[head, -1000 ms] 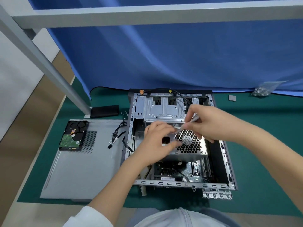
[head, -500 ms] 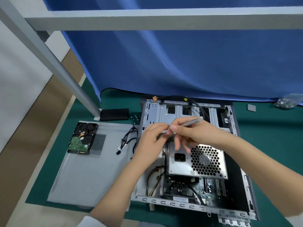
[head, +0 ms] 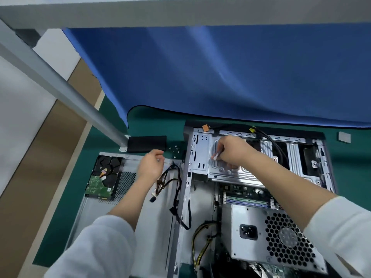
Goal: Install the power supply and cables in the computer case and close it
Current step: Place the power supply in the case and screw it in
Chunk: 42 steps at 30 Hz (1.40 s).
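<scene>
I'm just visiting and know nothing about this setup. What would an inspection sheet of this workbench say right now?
Surface: green mat, partly under a blue cloth.
Job's things: open computer case; power supply sits in it at the near end; side panel lies flat to its left.
Clutter: hard drive rests on the panel; loose screws; black box; small grey square.
Hands: left hand above the panel, fingers curled, contents unclear; right hand holds a screwdriver over the drive cage.
Cables: black bundle spills over the case's left wall; yellow wires beside the supply.
Surroundings: grey metal frame, white wall.
</scene>
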Motion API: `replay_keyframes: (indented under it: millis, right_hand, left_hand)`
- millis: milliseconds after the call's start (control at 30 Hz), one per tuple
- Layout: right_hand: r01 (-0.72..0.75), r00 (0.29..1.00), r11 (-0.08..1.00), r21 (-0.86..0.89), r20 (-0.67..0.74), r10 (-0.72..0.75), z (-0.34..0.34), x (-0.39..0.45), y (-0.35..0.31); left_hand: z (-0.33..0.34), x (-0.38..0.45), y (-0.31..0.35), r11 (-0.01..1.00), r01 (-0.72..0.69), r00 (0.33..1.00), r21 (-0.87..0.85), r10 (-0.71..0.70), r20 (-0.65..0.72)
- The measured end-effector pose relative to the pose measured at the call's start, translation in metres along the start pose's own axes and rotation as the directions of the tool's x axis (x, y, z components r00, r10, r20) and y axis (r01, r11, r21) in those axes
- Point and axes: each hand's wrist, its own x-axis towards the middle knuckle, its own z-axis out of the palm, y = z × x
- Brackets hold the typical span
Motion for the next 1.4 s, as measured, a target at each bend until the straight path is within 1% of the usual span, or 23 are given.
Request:
replay_keyframes:
  millis: [167, 267, 400, 500, 667, 733, 800, 833, 900, 1000, 1067, 1133, 1200, 1300, 1400]
  right_hand:
    - [-0.032, 0.999, 0.999, -0.013, 0.011, 0.032, 0.001, 0.007, 0.000]
    - [-0.028, 1.000, 0.999, -0.040, 0.000, 0.028, 0.001, 0.007, -0.001]
    - [-0.009, 1.000, 0.998, -0.067, -0.022, 0.007, 0.002, 0.006, -0.001]
    - [-0.004, 1.000, 0.998, -0.064, -0.023, 0.002, 0.002, 0.005, 0.001]
    - [-0.012, 1.000, 0.999, -0.052, -0.028, 0.011, 0.003, 0.008, 0.003]
    - [-0.009, 0.999, 0.999, -0.051, -0.031, 0.008, 0.004, 0.008, 0.004]
    - [-0.002, 0.999, 0.998, -0.056, -0.037, 0.000, 0.004, 0.007, 0.004]
    - [0.001, 0.999, 0.998, -0.060, -0.041, -0.004, 0.004, 0.007, 0.004]
    - [0.008, 0.999, 0.998, -0.066, -0.049, -0.012, 0.004, 0.005, 0.004]
    - [0.014, 0.998, 0.997, -0.078, -0.058, -0.018, 0.005, 0.003, 0.003]
    - [0.015, 0.998, 0.998, -0.057, -0.063, -0.019, 0.006, 0.001, 0.003]
    - [0.019, 0.998, 0.999, -0.034, -0.067, -0.021, 0.007, -0.001, 0.004]
    - [0.015, 0.997, 1.000, -0.016, -0.074, -0.016, 0.009, -0.001, 0.005]
    - [0.004, 0.996, 1.000, 0.002, -0.093, -0.004, 0.011, -0.001, 0.007]
    - [0.009, 0.995, 1.000, 0.005, -0.100, -0.009, 0.011, -0.001, 0.007]
  left_hand:
    - [0.022, 0.029, 0.013, 0.989, -0.043, 0.998, 0.139, 0.036, 0.053]
    - [0.031, 0.037, 0.018, 0.975, -0.044, 0.998, 0.219, 0.034, 0.048]
    - [0.039, 0.043, 0.019, 0.945, -0.095, 0.995, 0.314, 0.083, 0.049]
    - [0.042, 0.046, 0.018, 0.930, -0.119, 0.993, 0.349, 0.106, 0.055]
    - [0.043, 0.048, 0.015, 0.927, -0.138, 0.990, 0.348, 0.122, 0.067]
    - [0.042, 0.047, 0.011, 0.934, -0.152, 0.988, 0.324, 0.138, 0.067]
    - [0.041, 0.044, 0.007, 0.952, -0.152, 0.988, 0.266, 0.146, 0.043]
    - [0.040, 0.043, 0.005, 0.967, -0.144, 0.990, 0.212, 0.142, 0.025]
    - [0.039, 0.041, 0.005, 0.993, -0.109, 0.994, 0.046, 0.109, 0.000]
    - [0.038, 0.036, 0.006, 0.979, -0.026, 1.000, -0.204, 0.022, -0.022]
    - [0.037, 0.035, 0.005, 0.970, -0.005, 0.999, -0.245, -0.006, -0.042]
    - [0.035, 0.035, 0.005, 0.986, -0.016, 0.999, -0.163, 0.011, -0.033]
    - [0.034, 0.037, 0.006, 0.998, -0.057, 0.998, 0.001, 0.057, 0.007]
    - [0.036, 0.041, 0.013, 0.967, -0.127, 0.991, 0.222, 0.114, 0.072]
    - [0.038, 0.045, 0.021, 0.927, -0.144, 0.988, 0.347, 0.117, 0.100]
